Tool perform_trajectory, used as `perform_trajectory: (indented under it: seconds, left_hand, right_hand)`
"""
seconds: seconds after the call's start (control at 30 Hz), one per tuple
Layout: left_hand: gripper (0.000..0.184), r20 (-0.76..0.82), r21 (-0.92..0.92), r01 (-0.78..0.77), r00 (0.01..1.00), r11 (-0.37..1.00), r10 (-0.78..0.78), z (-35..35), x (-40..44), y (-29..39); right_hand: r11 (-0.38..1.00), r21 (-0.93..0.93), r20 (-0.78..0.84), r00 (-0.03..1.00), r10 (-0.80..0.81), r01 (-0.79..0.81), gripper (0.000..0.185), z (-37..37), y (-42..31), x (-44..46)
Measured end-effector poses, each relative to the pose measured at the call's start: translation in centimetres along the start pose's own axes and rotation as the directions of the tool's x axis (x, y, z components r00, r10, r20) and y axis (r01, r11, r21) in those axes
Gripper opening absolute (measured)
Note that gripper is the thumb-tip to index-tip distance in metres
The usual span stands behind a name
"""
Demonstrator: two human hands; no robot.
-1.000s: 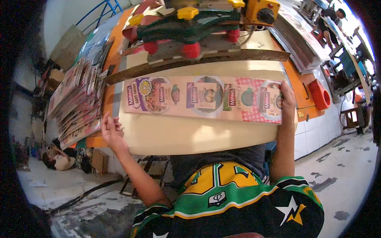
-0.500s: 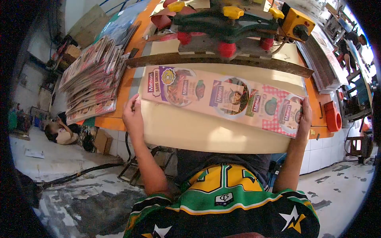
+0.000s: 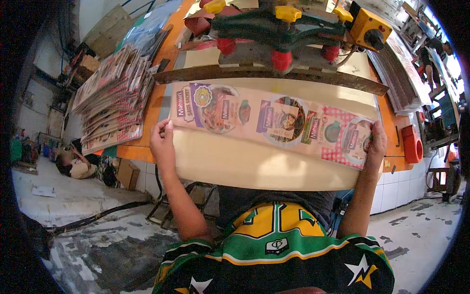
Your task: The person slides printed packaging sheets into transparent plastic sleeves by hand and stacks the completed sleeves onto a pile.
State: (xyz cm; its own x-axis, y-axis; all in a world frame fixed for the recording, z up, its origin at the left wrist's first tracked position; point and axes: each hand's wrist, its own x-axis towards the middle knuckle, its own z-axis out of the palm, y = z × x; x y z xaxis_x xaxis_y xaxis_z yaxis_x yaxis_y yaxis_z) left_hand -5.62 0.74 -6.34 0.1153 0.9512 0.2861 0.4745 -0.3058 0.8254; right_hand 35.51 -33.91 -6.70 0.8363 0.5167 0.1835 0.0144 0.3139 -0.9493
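Observation:
A long printed packaging sheet (image 3: 249,122) with Mahsuri labels, food pictures and a red check pattern lies tilted across the cream work board (image 3: 235,169), its right end nearer my body. My left hand (image 3: 163,143) is closed on its lower left corner, thumb toward the edge. At the other end my right hand (image 3: 377,144) grips the short right edge, its fingers partly hidden. Just beyond the sheet's far edge runs a long dark metal bar (image 3: 269,76), and the gap between them is narrow at the left.
Behind the bar stands a dark green machine frame (image 3: 279,29) with yellow and red knobs and a yellow control box (image 3: 368,32). Stacks of printed sheets rise at left (image 3: 115,100) and right (image 3: 399,78). A red holder (image 3: 411,144) hangs at right. Another person (image 3: 81,166) is low at left.
The sheet's left end has shifted slightly left, along with my left hand. My right hand has barely moved, and both hands keep their hold.

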Motion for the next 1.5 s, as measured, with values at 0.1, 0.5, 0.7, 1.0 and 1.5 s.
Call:
perform_trajectory:
  seconds: [0.1, 0.5, 0.7, 1.0, 1.5]
  left_hand:
    - [0.023, -0.036, -0.164, 0.048, 0.998, 0.985, -0.054, -0.1, 1.3, -2.3]
    - [0.014, -0.081, -0.719, 0.034, 0.988, 0.694, -0.132, -1.7, 0.7, -3.2]
    - [0.019, -0.098, -0.711, 0.032, 0.985, 0.702, -0.144, -1.6, 0.6, -2.7]
    - [0.027, -0.178, -0.719, -0.017, 0.971, 0.694, -0.160, -0.9, -0.1, 0.0]
    - [0.032, -0.161, -0.701, -0.021, 0.978, 0.713, -0.130, -0.8, -0.3, -0.5]
  right_hand:
    - [0.999, 0.031, -0.012, 1.000, 0.006, -0.006, 0.033, 0.2, -0.2, 0.1]
    - [0.999, -0.032, -0.054, 0.998, -0.015, 0.014, 0.037, 0.2, 0.3, 0.1]
    - [0.996, -0.074, -0.021, 0.999, 0.049, -0.050, 0.033, 1.2, -0.5, -0.4]
    - [0.972, -0.229, 0.008, 0.998, 0.065, -0.061, 0.025, 2.9, -0.9, -0.8]
    - [0.931, -0.345, 0.050, 0.988, 0.144, -0.118, 0.022, 4.3, -2.9, -1.4]
